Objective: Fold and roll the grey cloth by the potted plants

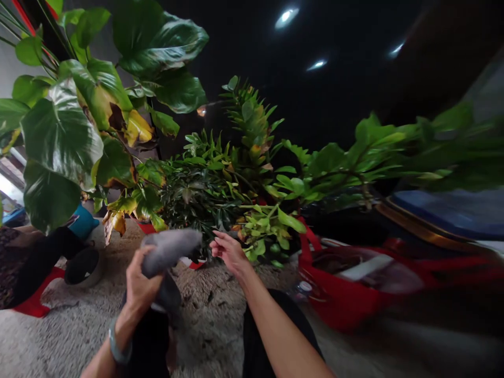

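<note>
A soft grey cloth (171, 251), blurred by motion, is gripped in my left hand (142, 283); part of it hangs down below the fingers. A bangle circles that wrist. My right hand (230, 254) reaches forward to the right of the cloth, index finger stretched out and the other fingers loosely bent, and I see nothing in it. Its fingertips are close to the dark narrow leaves of a potted plant (189, 202) and to a light green leafy sprig (260, 228). Whether they touch a leaf I cannot tell.
Large glossy leaves (63, 136), some yellowed, rise at left. A red bag (334, 294) with things inside stands at right. Another person's dark-clothed leg (31, 262), a red stool (39, 299) and a dark pot (82, 268) are at left on rough concrete ground (212, 315).
</note>
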{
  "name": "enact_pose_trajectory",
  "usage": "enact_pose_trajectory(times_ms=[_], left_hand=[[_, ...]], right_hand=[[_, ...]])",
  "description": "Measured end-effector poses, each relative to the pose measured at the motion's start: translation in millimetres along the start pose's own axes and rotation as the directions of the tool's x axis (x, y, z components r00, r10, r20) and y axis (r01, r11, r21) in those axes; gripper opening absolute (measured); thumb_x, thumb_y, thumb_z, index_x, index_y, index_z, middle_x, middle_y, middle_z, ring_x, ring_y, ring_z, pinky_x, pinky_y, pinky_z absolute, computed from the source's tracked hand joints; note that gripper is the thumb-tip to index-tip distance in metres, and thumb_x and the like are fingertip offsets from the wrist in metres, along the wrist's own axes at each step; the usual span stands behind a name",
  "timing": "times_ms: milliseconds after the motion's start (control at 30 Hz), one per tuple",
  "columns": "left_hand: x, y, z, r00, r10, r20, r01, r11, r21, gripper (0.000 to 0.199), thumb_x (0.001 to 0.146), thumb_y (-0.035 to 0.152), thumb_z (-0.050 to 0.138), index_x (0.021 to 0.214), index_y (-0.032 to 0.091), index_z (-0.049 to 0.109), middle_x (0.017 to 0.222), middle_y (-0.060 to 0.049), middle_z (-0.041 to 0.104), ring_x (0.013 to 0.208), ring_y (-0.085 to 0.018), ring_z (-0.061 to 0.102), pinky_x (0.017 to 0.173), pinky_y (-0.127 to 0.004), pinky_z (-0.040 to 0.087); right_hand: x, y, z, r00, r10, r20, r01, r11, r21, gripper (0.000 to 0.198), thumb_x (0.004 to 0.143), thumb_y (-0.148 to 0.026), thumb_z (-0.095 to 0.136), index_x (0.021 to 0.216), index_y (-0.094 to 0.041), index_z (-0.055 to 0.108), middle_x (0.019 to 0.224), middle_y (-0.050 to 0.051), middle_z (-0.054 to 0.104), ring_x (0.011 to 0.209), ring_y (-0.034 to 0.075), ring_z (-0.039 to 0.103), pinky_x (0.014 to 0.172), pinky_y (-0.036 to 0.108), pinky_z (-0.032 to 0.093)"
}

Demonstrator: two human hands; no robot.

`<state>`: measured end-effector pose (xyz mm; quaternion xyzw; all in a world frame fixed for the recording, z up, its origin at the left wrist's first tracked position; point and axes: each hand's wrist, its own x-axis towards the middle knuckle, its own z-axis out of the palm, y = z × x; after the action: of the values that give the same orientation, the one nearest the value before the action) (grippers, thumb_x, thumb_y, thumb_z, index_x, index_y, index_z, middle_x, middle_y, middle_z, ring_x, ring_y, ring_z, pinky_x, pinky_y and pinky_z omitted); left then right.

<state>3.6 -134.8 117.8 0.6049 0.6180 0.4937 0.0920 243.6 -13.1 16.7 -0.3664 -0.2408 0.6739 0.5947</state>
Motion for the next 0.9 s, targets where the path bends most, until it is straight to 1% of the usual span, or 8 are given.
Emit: enact_pose_trajectory(times_ms=[167,267,433,567,633,700,800,900], left_hand=[[75,29,2,0.939,0.051,-0.339,-0.044,0.999,0.027,0.050,0.069,0.033,0.074,0.116,0.022,0.062,0.113,-0.006,0.068,0.106,-0.026,0.065,0.101,-0.043,0.050],[54,18,34,0.999,0.021,-0.049,-0.023,0.999,-0.041,0.047,0.069,0.023,0.068,0.115,0.023,0.062,0.111,-0.005,0.069,0.105,-0.028,0.067,0.098,-0.046,0.053],[-21,2,43,0.940,0.078,0.332,-0.047,0.994,-0.098,0.042,0.060,0.019,0.067,0.101,0.031,0.068,0.097,0.001,0.074,0.093,-0.029,0.072,0.085,-0.047,0.060],[22,8,4,0.996,0.009,-0.088,-0.007,1.000,0.022,0.047,0.063,0.039,0.074,0.108,0.025,0.069,0.104,-0.003,0.072,0.099,-0.032,0.069,0.093,-0.049,0.056],[60,11,-3,0.928,-0.027,-0.372,0.061,0.995,0.081,0.061,0.060,0.048,0.078,0.116,0.026,0.067,0.118,-0.003,0.069,0.115,-0.035,0.063,0.107,-0.055,0.046],[79,11,2,0.916,-0.095,-0.389,0.135,0.988,0.077,0.062,0.056,0.047,0.079,0.114,0.029,0.065,0.122,0.000,0.068,0.118,-0.035,0.061,0.108,-0.056,0.045],[51,6,24,0.988,-0.127,-0.085,0.132,0.990,0.045,0.053,0.056,0.044,0.075,0.106,0.029,0.067,0.105,0.002,0.072,0.102,-0.031,0.068,0.098,-0.051,0.053],[-3,3,35,0.952,-0.040,0.304,0.055,0.998,-0.041,0.044,0.057,0.037,0.072,0.099,0.025,0.071,0.095,-0.001,0.075,0.093,-0.029,0.071,0.087,-0.042,0.057]], right_hand=[[-6,-1,7,0.999,-0.019,0.042,0.017,0.999,0.045,0.040,0.063,-0.023,0.079,0.101,-0.017,0.070,0.063,0.003,0.073,0.045,0.013,0.060,0.046,0.025,0.050],[-5,-2,7,1.000,-0.019,0.016,0.018,0.999,0.045,0.044,0.064,-0.022,0.078,0.106,-0.017,0.069,0.066,0.004,0.075,0.045,0.014,0.061,0.047,0.025,0.050],[-1,-3,3,0.999,0.031,0.023,-0.029,0.998,-0.059,0.040,0.065,-0.022,0.079,0.104,-0.018,0.070,0.062,0.001,0.074,0.046,0.013,0.062,0.045,0.022,0.046],[-4,-3,3,1.000,0.020,0.014,-0.019,0.996,-0.085,0.033,0.066,-0.024,0.077,0.098,-0.018,0.069,0.060,0.000,0.073,0.043,0.013,0.061,0.042,0.022,0.046],[-5,-2,3,1.000,0.015,0.013,-0.014,0.996,-0.087,0.032,0.067,-0.025,0.075,0.097,-0.018,0.068,0.060,0.000,0.073,0.043,0.013,0.061,0.042,0.023,0.046],[-6,-2,4,1.000,0.015,0.022,-0.013,0.996,-0.087,0.032,0.067,-0.025,0.074,0.097,-0.018,0.067,0.061,0.000,0.073,0.043,0.013,0.061,0.043,0.023,0.047],[-5,-2,4,0.999,0.017,0.030,-0.015,0.996,-0.087,0.032,0.068,-0.025,0.074,0.098,-0.017,0.066,0.062,0.000,0.074,0.043,0.013,0.061,0.043,0.022,0.046],[-6,-1,4,0.999,0.031,0.020,-0.029,0.995,-0.101,0.028,0.069,-0.021,0.074,0.096,-0.017,0.067,0.060,-0.001,0.073,0.042,0.012,0.060,0.042,0.020,0.042]])
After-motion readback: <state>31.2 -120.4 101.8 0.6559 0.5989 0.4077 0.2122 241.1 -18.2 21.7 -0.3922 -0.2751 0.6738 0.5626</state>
